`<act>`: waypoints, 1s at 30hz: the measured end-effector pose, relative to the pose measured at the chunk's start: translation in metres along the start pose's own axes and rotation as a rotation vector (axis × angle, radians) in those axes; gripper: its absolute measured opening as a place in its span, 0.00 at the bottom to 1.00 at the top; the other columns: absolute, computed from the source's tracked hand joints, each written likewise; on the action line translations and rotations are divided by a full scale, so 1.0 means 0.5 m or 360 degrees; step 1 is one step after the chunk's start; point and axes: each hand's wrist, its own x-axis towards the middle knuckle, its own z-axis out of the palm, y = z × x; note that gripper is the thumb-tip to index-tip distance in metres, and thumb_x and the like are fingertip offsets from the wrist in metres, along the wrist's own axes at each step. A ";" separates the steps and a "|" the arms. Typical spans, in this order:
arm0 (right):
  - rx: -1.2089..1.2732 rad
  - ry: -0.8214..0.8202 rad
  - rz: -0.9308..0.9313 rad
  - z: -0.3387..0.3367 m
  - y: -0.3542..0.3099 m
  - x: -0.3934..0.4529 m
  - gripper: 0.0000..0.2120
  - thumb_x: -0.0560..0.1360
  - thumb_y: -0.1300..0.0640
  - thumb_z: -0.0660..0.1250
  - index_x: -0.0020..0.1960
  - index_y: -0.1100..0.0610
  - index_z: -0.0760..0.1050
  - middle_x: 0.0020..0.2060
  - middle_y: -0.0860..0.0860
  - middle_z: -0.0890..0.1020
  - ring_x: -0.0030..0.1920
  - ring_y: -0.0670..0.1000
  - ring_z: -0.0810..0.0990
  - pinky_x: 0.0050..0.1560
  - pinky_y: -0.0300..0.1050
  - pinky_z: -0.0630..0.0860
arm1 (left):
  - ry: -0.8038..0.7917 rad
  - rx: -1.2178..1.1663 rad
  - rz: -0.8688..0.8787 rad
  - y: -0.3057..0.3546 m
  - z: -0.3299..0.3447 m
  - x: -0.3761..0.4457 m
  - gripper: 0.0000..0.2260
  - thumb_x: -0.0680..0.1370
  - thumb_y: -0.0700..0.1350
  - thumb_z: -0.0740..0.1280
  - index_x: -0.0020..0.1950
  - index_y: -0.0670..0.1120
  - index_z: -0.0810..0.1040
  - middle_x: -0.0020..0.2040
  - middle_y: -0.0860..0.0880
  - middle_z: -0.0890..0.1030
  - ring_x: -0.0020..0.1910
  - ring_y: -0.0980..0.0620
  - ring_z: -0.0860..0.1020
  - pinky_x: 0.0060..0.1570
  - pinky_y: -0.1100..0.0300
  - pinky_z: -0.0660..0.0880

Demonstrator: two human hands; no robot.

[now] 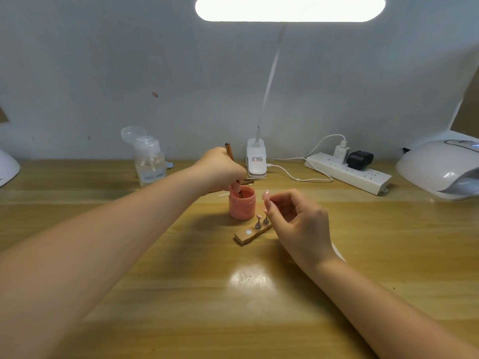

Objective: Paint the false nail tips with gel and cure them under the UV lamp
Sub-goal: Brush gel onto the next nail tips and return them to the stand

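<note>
My left hand (220, 169) grips a brown brush (229, 151) and dips its tip into the open pink gel jar (242, 204) at the middle of the table. My right hand (298, 218) pinches a small stand that carries a pink false nail tip (266, 195), held just right of the jar. Below it lies a wooden holder strip (248, 235) with two metal nail stands (261, 221) standing on it. The white UV lamp (440, 167) sits at the far right.
A clear pump bottle (150, 161) stands at the back left. A clip-on desk lamp (256, 161) is at the back centre, with a power strip (350, 172) and plugs to its right. Another white device (7, 167) pokes in at the left edge.
</note>
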 end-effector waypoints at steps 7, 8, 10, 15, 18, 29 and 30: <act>0.0000 -0.0012 -0.0021 0.000 0.001 -0.002 0.03 0.73 0.64 0.73 0.45 0.60 0.81 0.35 0.50 0.82 0.34 0.48 0.81 0.38 0.48 0.78 | 0.0104 -0.0878 -0.0354 -0.060 -0.037 -0.005 0.05 0.75 0.39 0.63 0.40 0.41 0.76 0.22 0.51 0.77 0.19 0.58 0.69 0.25 0.67 0.66; -0.0005 -0.0014 -0.0027 0.000 0.001 -0.002 0.02 0.73 0.64 0.73 0.45 0.60 0.81 0.35 0.50 0.83 0.34 0.48 0.81 0.38 0.49 0.79 | 0.0089 -0.0957 -0.0381 -0.072 -0.041 -0.008 0.06 0.76 0.40 0.63 0.40 0.42 0.76 0.23 0.52 0.77 0.20 0.58 0.69 0.25 0.67 0.66; -0.0017 -0.0038 -0.0038 -0.001 0.001 -0.001 0.03 0.73 0.64 0.73 0.46 0.60 0.81 0.35 0.51 0.83 0.35 0.49 0.81 0.38 0.51 0.79 | 0.0036 -0.1068 -0.0433 -0.092 -0.051 -0.016 0.08 0.77 0.40 0.62 0.39 0.43 0.76 0.23 0.52 0.76 0.20 0.59 0.69 0.24 0.68 0.66; -0.0001 -0.0065 -0.0056 -0.002 -0.001 -0.003 0.03 0.73 0.64 0.73 0.46 0.61 0.81 0.35 0.51 0.83 0.35 0.50 0.82 0.39 0.52 0.80 | 0.0025 -0.1228 -0.0450 -0.116 -0.064 -0.045 0.08 0.77 0.40 0.61 0.40 0.43 0.76 0.24 0.52 0.77 0.20 0.58 0.70 0.27 0.66 0.67; 0.0031 -0.0077 -0.0027 -0.005 -0.002 -0.002 0.03 0.73 0.64 0.72 0.46 0.61 0.82 0.36 0.51 0.83 0.36 0.50 0.82 0.39 0.52 0.80 | 0.0092 -0.1304 -0.0335 -0.114 -0.061 -0.072 0.09 0.78 0.40 0.61 0.40 0.42 0.77 0.26 0.50 0.78 0.22 0.57 0.72 0.30 0.64 0.70; 0.0275 -0.0022 0.0152 -0.015 -0.032 0.013 0.04 0.73 0.58 0.73 0.48 0.54 0.83 0.36 0.49 0.84 0.36 0.49 0.83 0.39 0.53 0.81 | 0.0456 -0.0856 0.0992 -0.109 0.011 -0.196 0.08 0.77 0.45 0.61 0.48 0.49 0.81 0.37 0.52 0.83 0.39 0.57 0.81 0.39 0.66 0.74; 0.0281 -0.0023 0.0148 -0.015 -0.035 0.013 0.04 0.73 0.57 0.73 0.48 0.53 0.83 0.36 0.49 0.84 0.36 0.49 0.83 0.39 0.53 0.81 | 0.0483 -0.0777 0.1042 -0.111 0.015 -0.202 0.08 0.77 0.46 0.62 0.49 0.50 0.81 0.38 0.53 0.83 0.40 0.56 0.81 0.41 0.65 0.75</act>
